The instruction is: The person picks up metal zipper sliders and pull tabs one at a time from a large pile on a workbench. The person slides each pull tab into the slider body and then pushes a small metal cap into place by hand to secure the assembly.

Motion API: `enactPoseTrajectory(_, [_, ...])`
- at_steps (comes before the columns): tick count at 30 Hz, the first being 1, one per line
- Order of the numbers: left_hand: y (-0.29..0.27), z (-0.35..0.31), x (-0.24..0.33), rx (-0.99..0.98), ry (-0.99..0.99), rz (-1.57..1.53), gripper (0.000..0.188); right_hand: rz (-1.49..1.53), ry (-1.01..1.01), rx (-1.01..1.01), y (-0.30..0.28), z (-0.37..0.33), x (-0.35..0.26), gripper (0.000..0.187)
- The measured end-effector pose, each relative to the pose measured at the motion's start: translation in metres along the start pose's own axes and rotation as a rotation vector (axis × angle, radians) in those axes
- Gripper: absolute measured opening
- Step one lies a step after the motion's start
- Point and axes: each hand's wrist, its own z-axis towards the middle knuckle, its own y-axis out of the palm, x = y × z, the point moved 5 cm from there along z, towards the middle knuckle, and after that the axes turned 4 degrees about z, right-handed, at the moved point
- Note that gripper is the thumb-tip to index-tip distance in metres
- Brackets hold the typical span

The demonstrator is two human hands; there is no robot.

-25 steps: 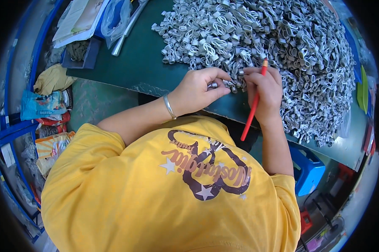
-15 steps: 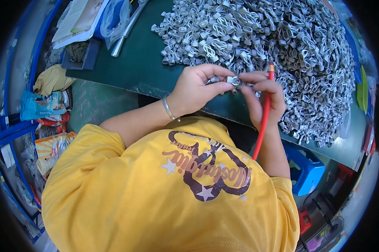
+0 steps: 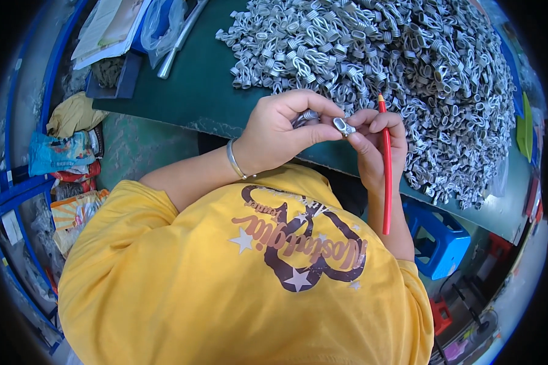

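Note:
Between my two hands, above the table's front edge, is a small silvery metal fitting (image 3: 342, 125) with an oval opening facing up. My left hand (image 3: 280, 126) pinches it between thumb and forefinger. More grey metal pieces (image 3: 305, 117) show inside the curl of that hand. The fingertips of my right hand (image 3: 377, 143) touch the fitting's other side. A slim red pencil-like stick (image 3: 387, 188) with a brass-coloured tip is tucked in my right hand, tip pointing away from me. Beyond both hands spreads a large heap of similar looped metal fittings (image 3: 347, 52).
The green table (image 3: 195, 91) carries the heap. At its far left are papers (image 3: 113, 30), a grey bin (image 3: 114, 79) and a metal rod (image 3: 175, 52). A blue plastic stool (image 3: 441, 243) stands under the right side. Blue shelving and bags (image 3: 61, 152) line the left.
The fitting has turned, so its oval opening now faces up. The red stick has swung more upright in my right hand, and its lower end now shows.

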Motion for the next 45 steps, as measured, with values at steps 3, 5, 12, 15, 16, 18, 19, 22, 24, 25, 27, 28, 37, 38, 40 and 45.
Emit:
enactPoseTrajectory(3, [0.001, 0.0, 0.0, -0.011, -0.023, 0.002, 0.021, -0.083, -0.106, -0.016, -0.001, 0.0, -0.004, 0.034])
enactPoseTrajectory(5, [-0.002, -0.002, -0.003, 0.035, -0.039, 0.014, 0.022, -0.124, -0.188, 0.019, 0.004, 0.001, -0.013, 0.036])
enactPoseTrajectory(12, [0.002, -0.002, -0.012, 0.059, -0.101, -0.057, 0.023, -0.251, -0.37, 0.019, 0.009, -0.002, -0.028, 0.044])
enactPoseTrajectory(15, [0.006, -0.005, -0.02, -0.036, -0.389, -0.195, 0.022, -0.392, -0.436, -0.043, 0.014, 0.0, -0.03, 0.043])
enactPoseTrajectory(16, [0.008, -0.005, -0.022, -0.035, -0.428, -0.314, 0.023, -0.452, -0.464, -0.079, 0.017, 0.002, -0.031, 0.042])
enactPoseTrajectory(18, [0.015, -0.006, -0.026, -0.032, -0.504, -0.554, 0.026, -0.527, -0.465, -0.234, 0.035, 0.006, -0.031, 0.028])
enactPoseTrajectory(19, [0.017, -0.005, -0.025, -0.02, -0.626, -0.701, 0.029, -0.546, -0.433, -0.326, 0.041, 0.007, -0.029, 0.024])
enactPoseTrajectory(22, [0.019, -0.003, -0.021, -0.043, -0.693, -0.838, 0.02, -0.669, -0.527, -0.275, 0.041, 0.012, -0.032, 0.019])
enactPoseTrajectory(24, [0.016, -0.007, -0.033, -0.051, -0.672, -0.835, 0.015, -0.918, -0.61, -0.05, 0.022, 0.018, -0.034, 0.022])
enactPoseTrajectory(25, [0.014, -0.009, -0.034, -0.065, -0.644, -0.79, 0.013, -1.112, -0.6, 0.04, 0.016, 0.023, -0.035, 0.024])
enactPoseTrajectory(27, [0.01, -0.011, -0.034, -0.092, -0.59, -0.699, 0.011, -1.302, -0.634, 0.027, 0.016, 0.032, -0.036, 0.025])
enactPoseTrajectory(28, [0.009, -0.01, -0.03, -0.095, -0.586, -0.682, 0.011, -1.353, -0.642, -0.009, 0.014, 0.032, -0.033, 0.027])
enactPoseTrajectory(37, [0.001, 0.003, -0.02, 0.115, -0.291, -0.258, 0.034, -1.158, -0.769, -0.075, 0.021, 0.023, -0.038, 0.028])
enactPoseTrajectory(38, [0.001, 0.004, -0.02, 0.116, -0.315, -0.263, 0.035, -1.141, -0.77, -0.106, 0.026, 0.022, -0.042, 0.03])
enactPoseTrajectory(40, [0.001, 0.006, -0.02, 0.125, -0.363, -0.265, 0.032, -1.008, -0.763, -0.099, 0.025, 0.021, -0.042, 0.032])
enactPoseTrajectory(45, [0.001, 0.004, -0.019, 0.087, -0.417, -0.27, 0.025, -0.827, -0.696, -0.146, 0.023, 0.017, -0.04, 0.033])
